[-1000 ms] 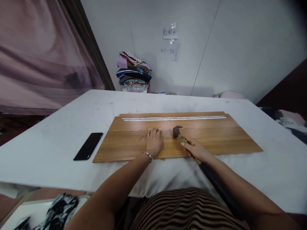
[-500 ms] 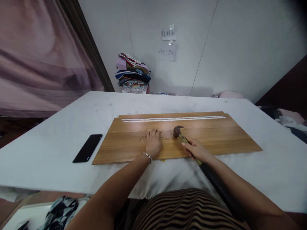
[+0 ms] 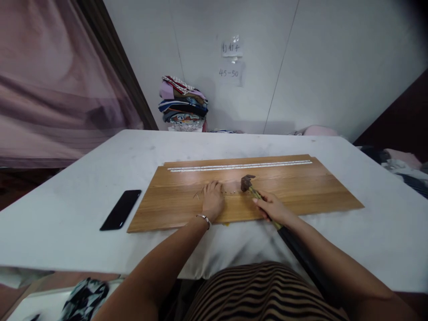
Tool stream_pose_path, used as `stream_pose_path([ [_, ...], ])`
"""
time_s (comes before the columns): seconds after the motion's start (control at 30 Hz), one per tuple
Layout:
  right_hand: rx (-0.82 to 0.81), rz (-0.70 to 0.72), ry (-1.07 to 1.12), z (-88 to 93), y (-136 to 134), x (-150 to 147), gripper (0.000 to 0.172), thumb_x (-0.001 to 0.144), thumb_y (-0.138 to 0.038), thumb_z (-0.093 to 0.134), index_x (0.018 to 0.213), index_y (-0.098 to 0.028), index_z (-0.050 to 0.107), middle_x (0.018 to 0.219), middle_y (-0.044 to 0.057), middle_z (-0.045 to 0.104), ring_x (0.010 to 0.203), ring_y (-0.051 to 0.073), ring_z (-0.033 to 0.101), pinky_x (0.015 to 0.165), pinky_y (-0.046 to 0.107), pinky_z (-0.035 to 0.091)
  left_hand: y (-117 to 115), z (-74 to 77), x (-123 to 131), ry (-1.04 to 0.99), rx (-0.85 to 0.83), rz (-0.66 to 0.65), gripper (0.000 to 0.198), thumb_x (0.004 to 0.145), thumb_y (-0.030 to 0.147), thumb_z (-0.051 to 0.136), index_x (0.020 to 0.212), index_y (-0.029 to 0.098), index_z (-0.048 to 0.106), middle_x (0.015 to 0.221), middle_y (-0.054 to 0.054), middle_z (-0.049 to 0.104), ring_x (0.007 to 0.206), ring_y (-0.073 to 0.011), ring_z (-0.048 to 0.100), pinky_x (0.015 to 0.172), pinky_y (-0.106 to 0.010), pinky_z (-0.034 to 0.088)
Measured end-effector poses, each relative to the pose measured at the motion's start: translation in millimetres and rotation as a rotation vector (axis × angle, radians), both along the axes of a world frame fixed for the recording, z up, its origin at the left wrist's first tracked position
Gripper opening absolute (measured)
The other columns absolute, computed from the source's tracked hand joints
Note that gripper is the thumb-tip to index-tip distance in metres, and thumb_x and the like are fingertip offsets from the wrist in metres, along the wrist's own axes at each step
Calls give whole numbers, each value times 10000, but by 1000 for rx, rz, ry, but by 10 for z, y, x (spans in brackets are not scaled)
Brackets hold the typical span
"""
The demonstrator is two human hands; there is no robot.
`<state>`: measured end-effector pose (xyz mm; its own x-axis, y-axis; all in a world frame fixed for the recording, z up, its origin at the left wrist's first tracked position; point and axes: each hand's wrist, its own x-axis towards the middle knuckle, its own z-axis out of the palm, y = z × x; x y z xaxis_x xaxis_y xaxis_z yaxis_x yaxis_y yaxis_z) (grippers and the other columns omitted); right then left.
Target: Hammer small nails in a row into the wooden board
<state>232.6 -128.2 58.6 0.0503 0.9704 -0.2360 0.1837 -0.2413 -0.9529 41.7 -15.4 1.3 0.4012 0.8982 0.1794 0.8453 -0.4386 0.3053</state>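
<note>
A wood-grain board point(image 3: 284, 189) lies flat across the white table. My left hand point(image 3: 213, 198) rests palm down on it, fingers stretched out, a bracelet round the wrist. Just left of those fingers are several loose thin nails point(image 3: 196, 196); whether any lie under the palm is hidden. To the right of the hand, a short row of small nail heads point(image 3: 230, 192) shows in the board. My right hand point(image 3: 271, 208) is wrapped round the handle of a claw hammer point(image 3: 246, 183), whose rusty head is low over the board, right of the row.
Two white measuring strips point(image 3: 240, 166) run along the board's far part. A black phone point(image 3: 121, 209) lies left of the board on the white table point(image 3: 67, 214). Folded clothes point(image 3: 183, 104) are stacked by the wall behind, under two paper notes point(image 3: 231, 62).
The view has shifted slightly. Both hands and the hammer keep nearly the same places over the board.
</note>
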Motion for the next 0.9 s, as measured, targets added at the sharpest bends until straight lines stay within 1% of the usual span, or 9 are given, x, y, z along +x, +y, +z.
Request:
stream_pose_path([
  [0.23, -26, 1, 7, -20, -8, 2, 166, 813, -351, 528, 892, -206, 505, 455, -117, 394, 306, 65, 334, 297, 182, 290, 26, -17, -14, -37, -25, 5, 441, 793, 35, 381, 1183, 141, 557, 1338, -106, 515, 1295, -208, 389, 1130, -403, 242],
  [0.37, -6, 1, 2, -34, -4, -1, 149, 818, -349, 523, 854, -207, 496, 459, -116, 394, 308, 61, 339, 298, 180, 300, 42, -39, -26, -70, -28, 9, 446, 783, 26, 377, 1173, 143, 559, 1321, -96, 533, 1281, -201, 406, 1128, -390, 249],
  [0.63, -7, 12, 8, -54, 11, 3, 142, 825, -341, 515, 858, -209, 472, 419, -126, 390, 296, 61, 318, 293, 174, 293, 64, -79, -45, -137, -23, -2, 431, 791, 35, 359, 1160, 136, 556, 1288, -110, 554, 1261, -207, 428, 1120, -413, 261],
  [0.77, -14, 14, 10, -32, 17, -12, 138, 830, -331, 502, 882, -205, 487, 422, -126, 385, 298, 62, 320, 291, 175, 297, 66, -90, -43, -150, -28, 5, 458, 763, 15, 366, 1168, 118, 553, 1288, -117, 554, 1258, -213, 428, 1119, -407, 269],
  [0.9, -10, 19, -8, -11, 17, -21, 120, 835, -320, 497, 860, -202, 496, 438, -118, 401, 305, 59, 338, 299, 175, 293, 65, -94, -45, -167, -21, 3, 469, 753, 4, 360, 1162, 129, 555, 1272, -108, 564, 1250, -211, 437, 1115, -413, 275],
])
